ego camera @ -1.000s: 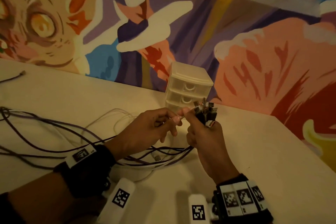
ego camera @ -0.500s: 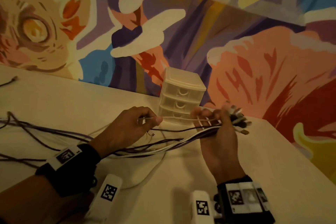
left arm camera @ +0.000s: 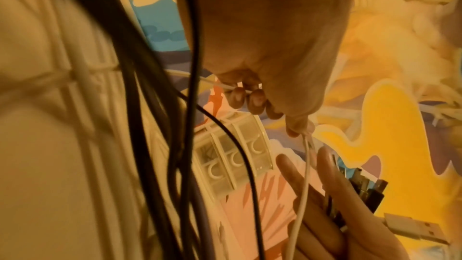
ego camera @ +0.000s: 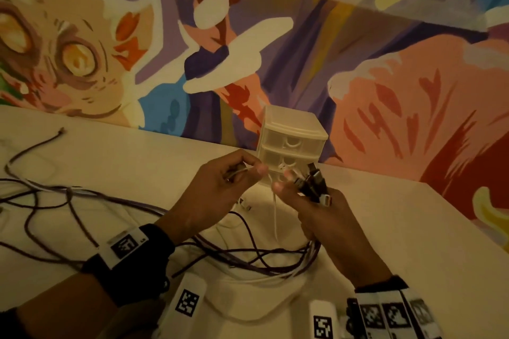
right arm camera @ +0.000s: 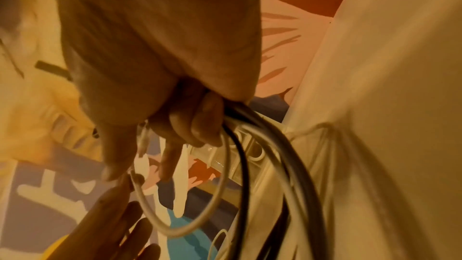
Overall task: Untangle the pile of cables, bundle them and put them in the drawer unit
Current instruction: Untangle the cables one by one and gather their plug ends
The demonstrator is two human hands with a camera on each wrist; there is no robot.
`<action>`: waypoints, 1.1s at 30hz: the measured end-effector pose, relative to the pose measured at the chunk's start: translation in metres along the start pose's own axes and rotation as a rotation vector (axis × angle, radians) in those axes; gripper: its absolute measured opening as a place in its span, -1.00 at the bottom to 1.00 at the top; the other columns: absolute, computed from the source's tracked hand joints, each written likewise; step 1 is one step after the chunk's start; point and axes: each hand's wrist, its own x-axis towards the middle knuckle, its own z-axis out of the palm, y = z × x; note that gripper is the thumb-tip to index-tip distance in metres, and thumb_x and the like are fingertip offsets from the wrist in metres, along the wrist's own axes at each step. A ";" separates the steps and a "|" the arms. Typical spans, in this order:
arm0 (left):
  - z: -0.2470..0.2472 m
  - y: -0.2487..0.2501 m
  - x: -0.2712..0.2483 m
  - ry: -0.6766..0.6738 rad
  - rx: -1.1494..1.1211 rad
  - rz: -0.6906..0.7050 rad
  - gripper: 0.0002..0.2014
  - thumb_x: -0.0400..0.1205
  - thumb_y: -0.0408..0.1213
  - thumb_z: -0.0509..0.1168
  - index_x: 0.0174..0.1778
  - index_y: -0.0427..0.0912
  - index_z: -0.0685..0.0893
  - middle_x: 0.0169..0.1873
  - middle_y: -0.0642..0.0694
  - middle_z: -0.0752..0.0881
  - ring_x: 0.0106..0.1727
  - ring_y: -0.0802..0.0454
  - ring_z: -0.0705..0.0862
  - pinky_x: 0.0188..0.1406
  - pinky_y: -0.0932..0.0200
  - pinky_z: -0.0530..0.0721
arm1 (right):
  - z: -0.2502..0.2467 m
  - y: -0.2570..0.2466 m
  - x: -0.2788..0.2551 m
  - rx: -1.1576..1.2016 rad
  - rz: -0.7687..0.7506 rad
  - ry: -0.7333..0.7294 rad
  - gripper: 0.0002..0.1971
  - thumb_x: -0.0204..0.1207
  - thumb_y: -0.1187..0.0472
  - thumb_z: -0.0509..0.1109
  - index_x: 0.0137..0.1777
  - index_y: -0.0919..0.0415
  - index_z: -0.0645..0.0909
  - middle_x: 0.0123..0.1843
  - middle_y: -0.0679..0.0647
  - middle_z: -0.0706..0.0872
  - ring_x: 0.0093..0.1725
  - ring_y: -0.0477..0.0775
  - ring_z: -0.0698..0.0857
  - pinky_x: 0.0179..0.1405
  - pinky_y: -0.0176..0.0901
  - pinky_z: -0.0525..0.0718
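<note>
Above the table, my right hand (ego camera: 283,181) grips a bundle of cable ends (ego camera: 315,184), black and white plugs pointing up. My left hand (ego camera: 248,173) pinches a thin white cable (ego camera: 274,209) close beside it; this cable hangs down between the two hands. In the left wrist view the white cable (left arm camera: 305,165) runs from my fingertips (left arm camera: 252,98) past the plugs (left arm camera: 420,230). The right wrist view shows dark and white cables (right arm camera: 240,145) trailing from my fist. The white three-drawer unit (ego camera: 292,146) stands just behind the hands, drawers closed.
Dark and white cables (ego camera: 82,201) sprawl over the left of the white table (ego camera: 413,228) and loop under my wrists (ego camera: 261,261). One loose dark cable (ego camera: 33,148) lies at the far left. A painted mural wall (ego camera: 385,91) backs the table; the table's right edge is near.
My right hand, which had swung the bundle out to the right, has come back beside the left with the plugs upright. The left hand still pinches the white cable.
</note>
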 end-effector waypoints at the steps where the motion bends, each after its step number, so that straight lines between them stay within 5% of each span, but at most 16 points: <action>1: 0.002 0.000 -0.001 -0.012 0.000 0.004 -0.77 0.75 0.07 0.42 0.09 0.00 0.81 -0.20 -0.29 0.72 -0.19 -0.13 0.66 -0.07 0.00 0.68 | 0.001 -0.002 -0.002 -0.027 -0.015 -0.026 -0.72 0.49 -0.20 0.66 0.06 -0.06 0.88 -0.53 -0.30 0.58 -0.52 -0.29 0.55 -0.24 -0.26 0.40; 4: 0.005 -0.004 -0.001 -0.042 0.010 -0.004 -0.73 0.76 0.12 0.40 0.13 0.00 0.81 -0.12 -0.28 0.77 -0.05 -0.30 0.73 0.09 -0.25 0.72 | 0.001 -0.004 -0.006 -0.121 -0.086 -0.059 -0.81 0.58 -0.09 0.63 0.08 -0.05 0.90 -0.47 -0.35 0.70 -0.41 -0.37 0.67 -0.15 -0.30 0.44; 6: 0.003 -0.004 -0.001 -0.046 0.011 -0.011 -0.74 0.77 0.13 0.38 0.10 0.04 0.82 -0.14 -0.23 0.77 -0.15 -0.09 0.71 0.00 -0.08 0.72 | 0.003 -0.003 -0.004 -0.068 -0.196 -0.004 -0.86 0.57 0.04 0.63 0.05 0.03 0.90 -0.36 -0.28 0.79 -0.34 -0.32 0.71 -0.13 -0.33 0.52; 9: -0.005 -0.002 0.001 0.007 0.007 -0.044 -0.70 0.83 0.11 0.27 0.01 0.07 0.84 -0.26 -0.12 0.71 -0.31 0.16 0.53 -0.26 0.27 0.55 | -0.014 0.000 0.008 0.420 -0.274 0.219 -0.84 0.49 0.09 0.61 0.01 0.08 0.82 -0.35 -0.18 0.58 -0.50 -0.24 0.41 -0.46 -0.36 0.41; 11: -0.014 -0.005 0.004 0.085 0.011 -0.083 -0.61 0.83 0.19 0.20 -0.03 0.05 0.82 -0.31 -0.16 0.61 -0.29 0.09 0.49 -0.25 0.23 0.52 | -0.032 -0.001 0.012 0.659 -0.218 0.347 -0.87 0.58 0.12 0.56 0.08 0.09 0.78 -0.30 -0.09 0.44 -0.52 -0.19 0.24 -0.56 -0.32 0.26; 15: -0.025 -0.012 0.006 0.156 0.047 -0.079 -0.64 0.85 0.11 0.23 -0.06 -0.01 0.79 -0.32 -0.13 0.67 -0.34 0.16 0.47 -0.25 0.27 0.47 | -0.040 0.019 0.018 0.266 0.039 0.487 -0.92 0.65 0.18 0.60 0.07 0.13 0.79 -0.53 -0.10 0.34 -0.55 -0.06 0.28 -0.43 -0.08 0.29; 19: -0.022 -0.010 0.004 0.058 0.106 -0.052 -0.73 0.84 0.06 0.30 -0.08 0.05 0.79 -0.38 -0.17 0.56 -0.39 0.12 0.42 -0.34 0.26 0.44 | -0.025 0.013 0.011 0.114 -0.065 0.433 -0.73 0.54 0.04 0.69 0.20 0.00 0.83 -0.48 -0.24 0.60 -0.45 -0.08 0.51 -0.25 -0.01 0.49; 24: -0.006 0.000 -0.003 -0.127 0.067 -0.041 -0.71 0.82 0.09 0.32 -0.02 0.01 0.83 -0.15 -0.05 0.81 -0.14 -0.32 0.69 -0.07 -0.15 0.70 | -0.007 0.003 0.005 -0.348 -0.326 0.150 -0.78 0.60 0.23 0.65 0.02 -0.19 0.84 -0.18 -0.17 0.89 -0.12 -0.28 0.81 -0.14 -0.38 0.64; 26: -0.005 0.000 -0.004 -0.140 0.068 -0.051 -0.71 0.84 0.07 0.30 -0.02 0.02 0.83 -0.14 0.05 0.81 -0.19 -0.24 0.68 -0.13 -0.07 0.68 | -0.002 0.010 0.009 -0.454 -0.266 0.124 -0.61 0.62 0.42 0.57 -0.10 -0.21 0.83 -0.23 -0.19 0.86 -0.19 -0.34 0.78 -0.23 -0.52 0.61; 30: -0.004 -0.004 -0.003 -0.115 0.071 -0.065 -0.66 0.83 0.11 0.26 -0.01 0.00 0.83 -0.01 0.06 0.86 0.07 -0.20 0.79 0.08 -0.02 0.80 | -0.005 0.015 0.012 -0.448 -0.220 0.050 -0.58 0.62 0.42 0.55 -0.06 -0.25 0.85 -0.22 -0.22 0.89 -0.16 -0.25 0.82 -0.20 -0.52 0.64; 33: -0.005 -0.005 -0.002 -0.103 0.024 -0.102 -0.60 0.84 0.15 0.18 0.01 0.00 0.83 -0.05 0.17 0.84 0.01 0.07 0.77 0.09 0.10 0.76 | -0.005 0.004 0.006 -0.209 -0.343 0.079 -0.40 0.60 0.59 0.44 -0.18 -0.28 0.84 -0.23 -0.32 0.87 -0.18 -0.30 0.82 -0.17 -0.55 0.66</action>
